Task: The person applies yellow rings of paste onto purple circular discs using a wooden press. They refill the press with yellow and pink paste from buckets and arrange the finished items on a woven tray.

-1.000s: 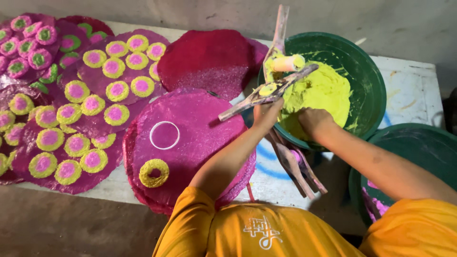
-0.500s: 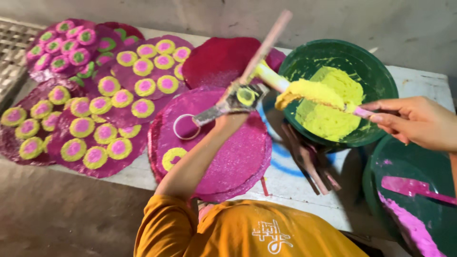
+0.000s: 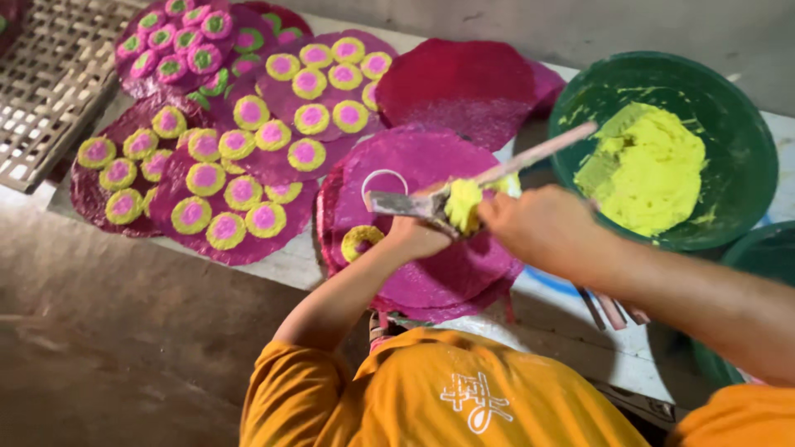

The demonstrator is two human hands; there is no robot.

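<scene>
Yellow paste [image 3: 464, 203] sits in a lump on a flat metal mould tool [image 3: 406, 203], right between the two hands and above a round magenta sheet [image 3: 431, 248] on the counter [image 3: 571, 331]. The left hand [image 3: 418, 238] has its grip closed around the handle end of the mould tool, holding it level over the sheet. The right hand [image 3: 538, 228] is closed around a pink stick [image 3: 538, 153] whose near end is buried in the paste; the stick slants up and away from that grip toward a green bowl [image 3: 737, 132]. More of the same yellow mass [image 3: 654, 165] fills the bowl, which stands just beyond the right hand. Under the left grip, on the sheet, lie a yellow ring with a magenta centre [image 3: 362, 242] and, beside the tool's tip, a thin white ring [image 3: 385, 184]. Further out past the left hand, other magenta sheets [image 3: 248, 165] carry rows of yellow-rimmed and green-rimmed discs with pink centres. A bare dark-red sheet [image 3: 464, 87] lies beyond both hands. A woven bamboo rack [image 3: 50, 91] rests at the far left.
</scene>
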